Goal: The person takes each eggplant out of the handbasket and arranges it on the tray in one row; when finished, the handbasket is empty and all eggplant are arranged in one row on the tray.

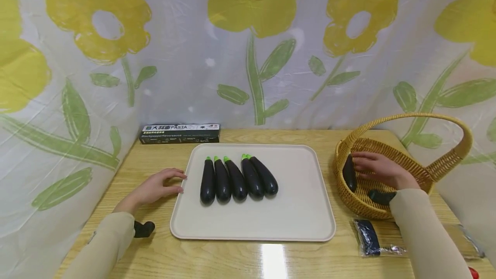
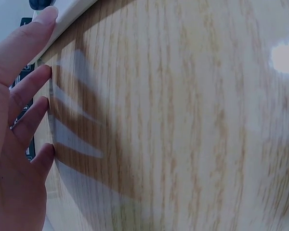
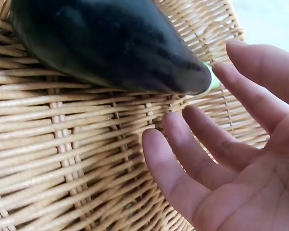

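An eggplant (image 1: 349,174) leans against the left inner wall of the wicker basket (image 1: 410,157). My right hand (image 1: 381,169) is inside the basket beside it, fingers spread and loosely bent. In the right wrist view the fingertips come close to the eggplant's green stem end (image 3: 215,78), with nothing held in the palm. Several more eggplants (image 1: 232,180) lie side by side on the beige tray (image 1: 298,210), stems pointing away from me. At the tray's left edge rests my left hand (image 1: 156,186), its fingers loosely extended near the rim and holding nothing.
A black pasta box (image 1: 180,134) stands behind the tray at the back left. Right of the tray, in front of the basket, lies a clear plastic packet (image 1: 368,238), partly under my right forearm. The basket's tall handle (image 1: 422,115) arches over its opening. A flowered cloth hangs behind.
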The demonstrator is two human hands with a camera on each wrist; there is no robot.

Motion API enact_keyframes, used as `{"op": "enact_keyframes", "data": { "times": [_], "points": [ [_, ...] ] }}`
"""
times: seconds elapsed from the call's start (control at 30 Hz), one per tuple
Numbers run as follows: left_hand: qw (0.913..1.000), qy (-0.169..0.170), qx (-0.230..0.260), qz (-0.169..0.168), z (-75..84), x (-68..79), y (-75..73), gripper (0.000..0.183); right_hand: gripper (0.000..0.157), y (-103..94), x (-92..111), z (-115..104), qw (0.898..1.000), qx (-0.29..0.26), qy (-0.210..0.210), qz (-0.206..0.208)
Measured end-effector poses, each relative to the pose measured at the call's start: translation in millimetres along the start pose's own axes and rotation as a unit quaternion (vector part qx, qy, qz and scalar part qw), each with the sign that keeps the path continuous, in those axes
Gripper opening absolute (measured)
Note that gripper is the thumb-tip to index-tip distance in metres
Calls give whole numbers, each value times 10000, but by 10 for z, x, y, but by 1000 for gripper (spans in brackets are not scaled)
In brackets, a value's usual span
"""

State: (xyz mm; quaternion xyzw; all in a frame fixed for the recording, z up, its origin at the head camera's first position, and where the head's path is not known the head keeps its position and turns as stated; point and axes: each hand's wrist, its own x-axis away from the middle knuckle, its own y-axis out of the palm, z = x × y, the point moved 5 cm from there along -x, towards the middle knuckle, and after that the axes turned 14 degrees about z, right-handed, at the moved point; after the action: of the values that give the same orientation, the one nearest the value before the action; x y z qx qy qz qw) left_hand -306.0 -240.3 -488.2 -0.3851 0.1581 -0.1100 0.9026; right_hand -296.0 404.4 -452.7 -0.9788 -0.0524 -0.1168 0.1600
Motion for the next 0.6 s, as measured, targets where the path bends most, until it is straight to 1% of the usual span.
{"op": "enact_keyframes", "data": {
  "times": [0.17,0.3,0.43,0.6],
  "points": [
    [10000,-29,16,-9,-9,-1,1,38,57,61,-33,37,9998,128,64,-147],
    [10000,-70,22,-26,-16,-4,5,39,58,81,-50,51,9997,183,13,-189],
    [10000,-80,-13,-31,-23,-6,7,39,60,72,-33,8,9991,422,-70,-7],
    [10000,-62,-26,-31,-21,-9,6,39,57,20,3,-38,9966,796,-123,151]
  ]
}}
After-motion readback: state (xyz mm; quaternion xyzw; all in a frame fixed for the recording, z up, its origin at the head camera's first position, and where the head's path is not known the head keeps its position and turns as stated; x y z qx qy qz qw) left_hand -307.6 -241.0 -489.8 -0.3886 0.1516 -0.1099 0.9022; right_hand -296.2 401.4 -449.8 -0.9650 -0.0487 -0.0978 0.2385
